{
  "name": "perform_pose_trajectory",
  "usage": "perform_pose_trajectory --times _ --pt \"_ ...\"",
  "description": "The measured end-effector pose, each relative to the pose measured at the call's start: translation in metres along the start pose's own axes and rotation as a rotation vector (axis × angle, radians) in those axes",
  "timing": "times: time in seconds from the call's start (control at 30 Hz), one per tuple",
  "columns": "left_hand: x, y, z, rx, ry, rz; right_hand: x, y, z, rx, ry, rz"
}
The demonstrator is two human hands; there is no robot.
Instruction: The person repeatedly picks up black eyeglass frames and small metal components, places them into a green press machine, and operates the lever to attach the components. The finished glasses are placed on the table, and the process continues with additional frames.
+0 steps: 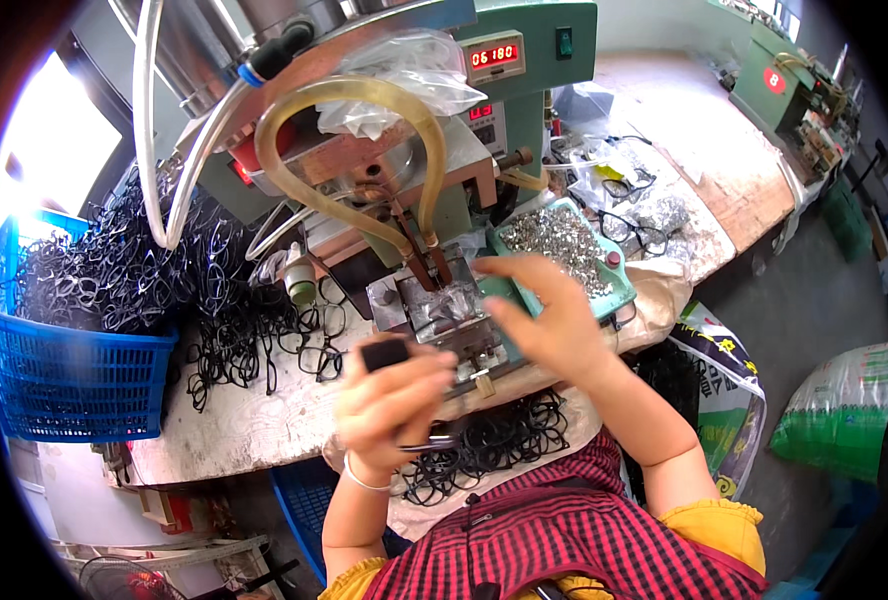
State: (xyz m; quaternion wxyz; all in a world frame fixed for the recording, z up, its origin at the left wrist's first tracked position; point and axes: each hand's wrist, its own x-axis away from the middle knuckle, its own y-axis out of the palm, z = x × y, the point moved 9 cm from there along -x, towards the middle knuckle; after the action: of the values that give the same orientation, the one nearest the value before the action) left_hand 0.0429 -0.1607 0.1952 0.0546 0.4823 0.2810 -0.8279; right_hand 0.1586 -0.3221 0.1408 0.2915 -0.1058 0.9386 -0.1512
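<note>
My left hand (389, 405) is closed, blurred by motion, in front of the machine's metal fixture (454, 320). A black block-ended tool (384, 353) sticks out of its top. Below the fingers shows a dark shiny bar (429, 443); whether it belongs to the same piece I cannot tell. To the right of the fixture is my right hand (554, 320), thumb and forefinger apart, with nothing visible between them. Two copper-coloured electrodes (429, 265) point down at the fixture. Black eyeglass frames (494, 440) lie heaped on the cloth between my forearms.
A green tray (619, 290) of small metal parts stands right of the fixture. At left, a blue basket (84, 375) overflows with black frames, and more frames (264, 340) spread over the worktable (224, 435). Hoses (354, 90) loop above the fixture. Sacks (834, 410) stand at right.
</note>
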Motion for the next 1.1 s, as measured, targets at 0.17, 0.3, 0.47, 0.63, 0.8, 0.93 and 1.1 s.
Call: perform_pose_trajectory --times 0.17,0.3,0.47,0.63,0.8,0.93,1.1 --pt "0.002 0.027 -0.001 -0.144 0.042 -0.191 0.025 -0.051 0.101 0.735 0.062 0.167" --pt "0.004 0.027 -0.003 -0.15 0.04 -0.192 0.028 -0.046 0.099 0.621 0.01 0.23" --pt "0.002 0.029 -0.001 -0.14 0.019 -0.206 -0.002 -0.001 0.085 0.702 -0.27 -0.03" --pt "0.041 0.02 0.014 -0.258 -0.08 -0.112 -0.013 -0.031 0.081 0.639 -0.249 0.145" --pt "0.13 -0.074 -0.016 -0.513 -0.419 0.386 0.051 -0.075 0.151 -0.451 0.371 0.59" --pt "0.132 -0.137 -0.082 -0.519 -0.745 0.52 0.042 -0.066 0.164 -0.553 0.31 0.688" --pt "0.105 -0.105 -0.124 -0.912 -0.575 0.032 0.0 -0.029 0.156 -0.564 0.32 0.497"
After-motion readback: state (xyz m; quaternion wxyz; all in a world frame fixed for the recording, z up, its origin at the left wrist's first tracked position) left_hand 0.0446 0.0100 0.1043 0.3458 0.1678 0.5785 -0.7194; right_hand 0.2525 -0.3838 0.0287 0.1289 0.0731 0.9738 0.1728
